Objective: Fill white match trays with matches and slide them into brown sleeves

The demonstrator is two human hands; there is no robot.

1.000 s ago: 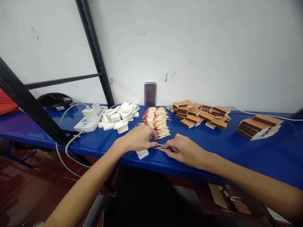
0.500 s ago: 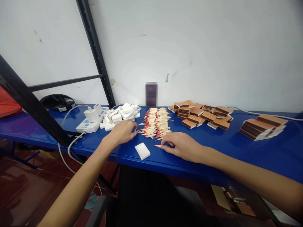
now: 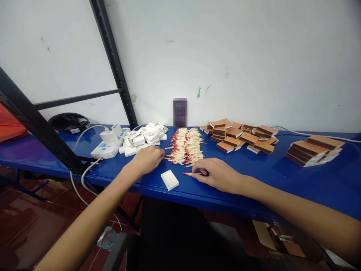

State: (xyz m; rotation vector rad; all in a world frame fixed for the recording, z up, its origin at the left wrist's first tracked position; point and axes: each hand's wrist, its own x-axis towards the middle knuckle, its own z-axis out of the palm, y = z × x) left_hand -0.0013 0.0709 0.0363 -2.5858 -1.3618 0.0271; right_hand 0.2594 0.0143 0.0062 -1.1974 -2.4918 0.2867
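A heap of red-tipped matches [image 3: 185, 146] lies in the middle of the blue table [image 3: 282, 177]. My left hand [image 3: 148, 160] rests curled at the heap's left edge, fingertips pinched at the nearest matches. My right hand [image 3: 216, 173] lies palm down just in front of the heap, its fingers closed over a few loose matches [image 3: 189, 174] on the table. A single white inner tray [image 3: 169, 180] sits near the front edge between my hands.
A pile of white inner trays [image 3: 143, 138] and a white power strip [image 3: 105, 146] with cables lie to the left. Brown matchbox sleeves [image 3: 239, 136] are heaped to the right, with a neat stack [image 3: 316, 149] further right. A black shelf frame [image 3: 36, 124] crosses the left side.
My left hand left the loose matches in front and moved back left to the heap's edge, uncovering the white tray. My right hand has stayed on the loose matches.
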